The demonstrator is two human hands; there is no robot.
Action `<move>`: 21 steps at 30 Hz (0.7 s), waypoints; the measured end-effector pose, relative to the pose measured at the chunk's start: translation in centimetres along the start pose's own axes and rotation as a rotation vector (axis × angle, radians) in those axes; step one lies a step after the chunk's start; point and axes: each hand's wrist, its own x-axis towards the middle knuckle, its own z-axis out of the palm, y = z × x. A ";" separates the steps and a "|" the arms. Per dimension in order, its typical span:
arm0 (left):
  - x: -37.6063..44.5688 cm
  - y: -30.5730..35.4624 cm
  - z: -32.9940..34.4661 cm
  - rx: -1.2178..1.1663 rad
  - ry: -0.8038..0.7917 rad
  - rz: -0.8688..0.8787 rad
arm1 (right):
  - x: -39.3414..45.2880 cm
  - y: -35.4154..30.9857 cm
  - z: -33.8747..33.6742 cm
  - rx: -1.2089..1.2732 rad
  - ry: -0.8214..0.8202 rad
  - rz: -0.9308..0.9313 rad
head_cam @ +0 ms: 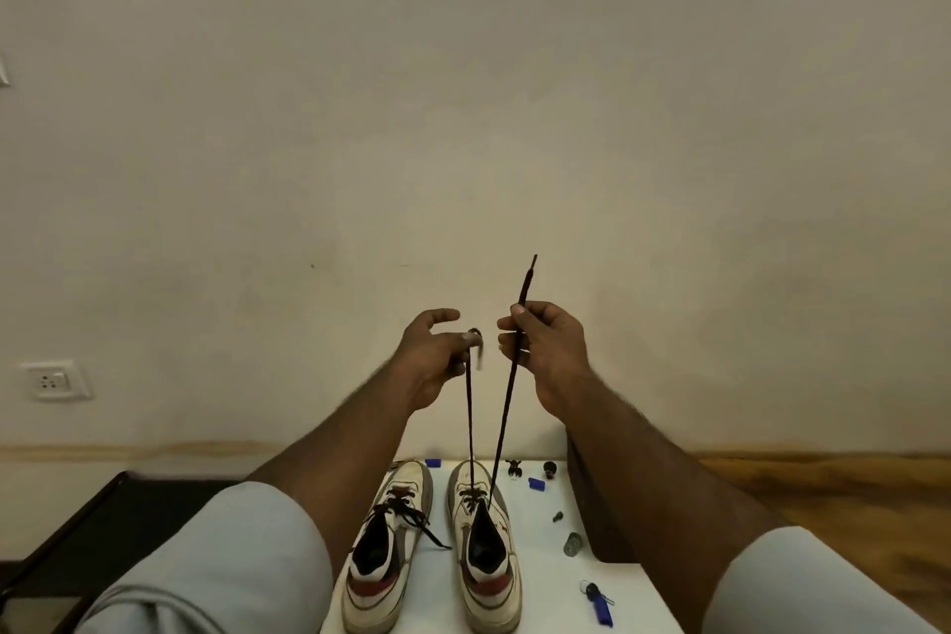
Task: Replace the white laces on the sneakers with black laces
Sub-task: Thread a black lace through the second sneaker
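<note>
Two white sneakers stand side by side on a white table [556,577], toes pointing away from me. The left sneaker [387,548] carries a black lace tied loosely across its eyelets. The right sneaker [486,546] has a black lace [507,402] threaded through its lowest eyelets, both ends pulled up taut. My left hand [429,358] pinches one end high above the shoe. My right hand [545,342] grips the other end, and its tip sticks up past my fingers.
Small items lie on the table to the right of the shoes: blue caps [536,483], dark little parts [549,469], a metal piece [572,543] and a blue key tag [599,608]. A dark bench [103,530] stands at left. A wall socket [51,380] is at left.
</note>
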 end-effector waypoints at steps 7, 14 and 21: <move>0.5 2.7 0.8 0.037 0.007 0.258 | 1.0 0.2 0.6 -0.040 0.025 -0.026; 0.5 4.0 1.8 0.075 0.058 0.287 | 2.2 -0.3 1.8 -0.115 -0.026 -0.018; 1.3 4.1 2.0 0.001 0.077 0.258 | 2.9 0.5 2.6 -0.184 -0.044 -0.029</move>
